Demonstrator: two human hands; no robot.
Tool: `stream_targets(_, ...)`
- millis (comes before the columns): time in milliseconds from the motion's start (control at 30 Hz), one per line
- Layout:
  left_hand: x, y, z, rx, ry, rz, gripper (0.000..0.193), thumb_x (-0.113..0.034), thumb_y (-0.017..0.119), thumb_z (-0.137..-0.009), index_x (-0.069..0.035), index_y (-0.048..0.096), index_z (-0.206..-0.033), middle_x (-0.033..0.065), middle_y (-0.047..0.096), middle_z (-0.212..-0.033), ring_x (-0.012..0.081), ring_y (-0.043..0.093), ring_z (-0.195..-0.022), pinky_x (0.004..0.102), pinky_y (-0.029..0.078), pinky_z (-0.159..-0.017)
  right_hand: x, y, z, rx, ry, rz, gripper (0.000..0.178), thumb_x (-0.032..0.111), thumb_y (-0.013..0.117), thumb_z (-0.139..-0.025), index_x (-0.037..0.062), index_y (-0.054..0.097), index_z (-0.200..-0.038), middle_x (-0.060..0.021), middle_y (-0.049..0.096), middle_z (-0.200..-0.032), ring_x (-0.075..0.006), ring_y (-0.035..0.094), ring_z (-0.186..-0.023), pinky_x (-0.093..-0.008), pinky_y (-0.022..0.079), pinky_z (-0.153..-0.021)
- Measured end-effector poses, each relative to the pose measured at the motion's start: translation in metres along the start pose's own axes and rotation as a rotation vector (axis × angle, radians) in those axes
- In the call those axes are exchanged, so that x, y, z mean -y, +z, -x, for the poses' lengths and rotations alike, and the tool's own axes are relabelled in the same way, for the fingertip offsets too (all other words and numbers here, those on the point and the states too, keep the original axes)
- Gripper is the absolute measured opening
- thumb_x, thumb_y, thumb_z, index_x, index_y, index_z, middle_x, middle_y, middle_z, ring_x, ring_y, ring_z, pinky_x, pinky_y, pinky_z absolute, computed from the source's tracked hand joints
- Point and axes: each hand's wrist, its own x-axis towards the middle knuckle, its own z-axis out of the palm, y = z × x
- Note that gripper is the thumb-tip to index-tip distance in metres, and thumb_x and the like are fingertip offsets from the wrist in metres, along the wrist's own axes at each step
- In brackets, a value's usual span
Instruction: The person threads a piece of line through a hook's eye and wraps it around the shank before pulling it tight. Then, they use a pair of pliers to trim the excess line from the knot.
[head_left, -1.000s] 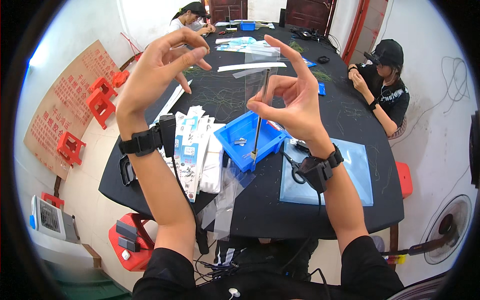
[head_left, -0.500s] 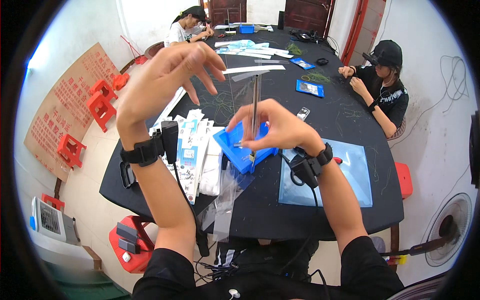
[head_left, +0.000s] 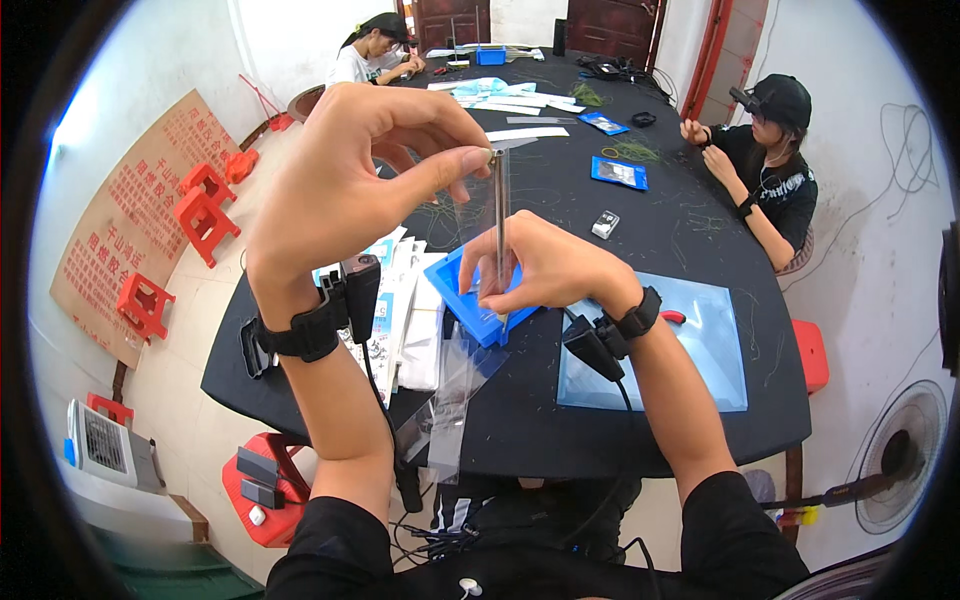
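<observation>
A thin metal rod stands upright in front of me, its foot at a blue plastic tray. Beside the rod hangs a narrow clear plastic sleeve. Thumb and fingertips of my left hand pinch the sleeve's upper edge, right against the rod's top. Lower down, my right hand curls around the rod, its thumb and fingers closed on the lower part of the sleeve. How much of the rod lies inside the sleeve is hard to make out.
Paper packets lie left of the tray, with loose clear sleeves hanging over the near edge. A light blue mat is at right. Two people sit farther along the black table. Blue pouches and green threads lie there.
My left hand has come down and right to the rod's top and closed its fingers there. My right hand stays low by the rod, shifted slightly left.
</observation>
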Motion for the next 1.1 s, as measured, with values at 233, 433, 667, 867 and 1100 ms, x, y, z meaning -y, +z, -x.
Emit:
stream_targets(233, -0.001, 0.006, -0.003, -0.053, 0.05, -0.052, 0.013, -0.01, 0.076, -0.092, 0.003, 0.079, -0.095, 0.0077, 0.077, -0.081, 0.0129, 0.075, -0.074, 0.0243, 0.056, -0.068, 0.003, 0.0, 0.001, -0.006, 0.027, 0.047, 0.02, 0.007, 0.078, -0.079, 0.0, 0.075, -0.097, -0.0084, 0.077, -0.076, -0.0142, 0.074, -0.069, -0.0277, 0.057, -0.069)
stream_targets(433, 0.004, 0.011, -0.01, -0.086, 0.114, -0.082, 0.011, -0.01, 0.076, -0.088, 0.001, 0.078, -0.09, 0.005, 0.075, -0.075, 0.0103, 0.071, -0.068, 0.0231, 0.053, -0.066, 0.0, 0.001, 0.0, -0.029, 0.017, 0.027, 0.024, 0.013, 0.079, -0.076, 0.0022, 0.078, -0.097, -0.0108, 0.074, -0.075, -0.0203, 0.071, -0.069, -0.0321, 0.057, -0.067)
stream_targets(667, 0.01, 0.012, -0.011, -0.107, 0.153, -0.102, 0.008, -0.007, 0.076, -0.086, 0.0, 0.077, -0.089, 0.0046, 0.074, -0.076, 0.0099, 0.069, -0.066, 0.0233, 0.053, -0.065, 0.003, -0.001, 0.002, -0.009, 0.007, 0.021, 0.024, 0.014, 0.08, -0.078, 0.0038, 0.077, -0.1, -0.0103, 0.075, -0.076, -0.0206, 0.073, -0.073, -0.0343, 0.057, -0.071)
stream_targets(867, 0.007, 0.014, -0.013, -0.178, 0.172, -0.129, 0.006, -0.006, 0.076, -0.088, -0.001, 0.077, -0.09, 0.0042, 0.074, -0.08, 0.0095, 0.069, -0.069, 0.0238, 0.051, -0.063, 0.003, -0.001, 0.002, 0.02, 0.041, 0.085, 0.038, 0.025, 0.091, -0.076, 0.0056, 0.077, -0.105, -0.0087, 0.076, -0.081, -0.0219, 0.074, -0.076, -0.0357, 0.058, -0.073)
stream_targets(1100, 0.013, -0.005, -0.005, -0.385, 0.285, -0.153, 0.009, -0.001, 0.068, -0.097, 0.002, 0.074, -0.103, 0.0104, 0.076, -0.093, 0.0146, 0.074, -0.081, 0.0256, 0.057, -0.074, 0.002, -0.004, 0.002, -0.108, -0.045, 0.187, 0.074, 0.027, 0.099, -0.066, 0.0121, 0.069, -0.132, -0.0102, 0.077, -0.106, -0.0234, 0.074, -0.094, -0.0381, 0.06, -0.083)
